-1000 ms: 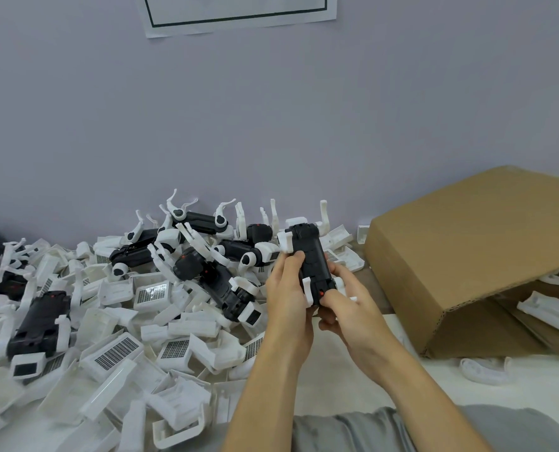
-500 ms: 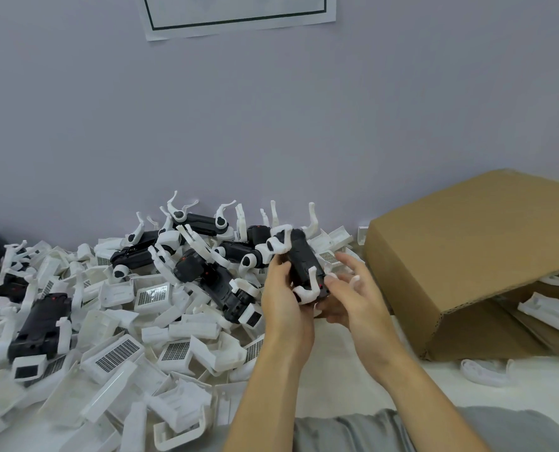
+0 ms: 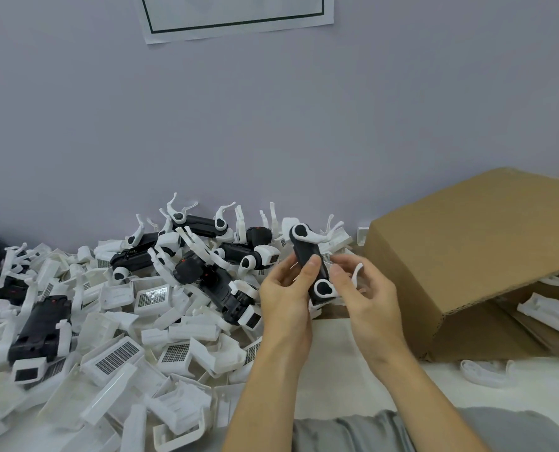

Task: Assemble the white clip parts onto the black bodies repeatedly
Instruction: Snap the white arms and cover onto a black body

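Observation:
A black body (image 3: 306, 252) stands nearly upright in the air between my hands, a white clip (image 3: 310, 235) on its top end and a second white clip (image 3: 325, 288) on its lower end. My left hand (image 3: 286, 295) grips the body from the left, thumb across its middle. My right hand (image 3: 366, 298) sits at the body's right side, its fingers curled round the lower clip's thin white arm. Behind and to the left lies a heap of black bodies with clips (image 3: 203, 226) and loose white parts (image 3: 115, 353).
A brown cardboard box (image 3: 467, 243) lies on its side at the right, white parts (image 3: 552, 314) inside its opening. A loose white clip (image 3: 487, 373) lies in front of it. The grey wall carries a paper sheet (image 3: 235, 14). White table surface (image 3: 330, 370) shows under my forearms.
The black body has turned in my hands, so its side with the round clip ends now faces me. My right hand has shifted to the lower clip.

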